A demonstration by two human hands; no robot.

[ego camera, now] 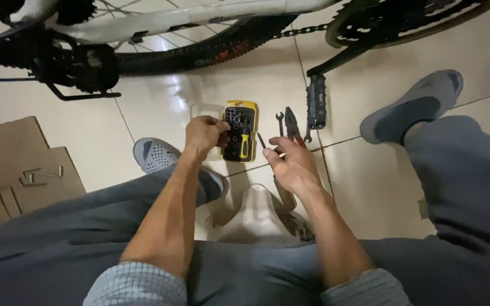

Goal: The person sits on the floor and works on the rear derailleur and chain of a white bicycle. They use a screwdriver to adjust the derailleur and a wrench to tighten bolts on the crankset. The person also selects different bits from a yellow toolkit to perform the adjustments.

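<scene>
Left hand [204, 135] pinching a socket at the open yellow bit case [240, 131]; right hand [289, 164], beside the case, holding a thin driver shaft [261, 140]. Fitting not yet done; pliers [292, 127] untouched.

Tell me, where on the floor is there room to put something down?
The tiles between the cardboard and the left shoe are bare, below the bike wheel. More bare tile lies between the pedal and the right shoe. It is crowded by the yellow tool case, wrench and pliers, where the left hand and right hand work.
</scene>
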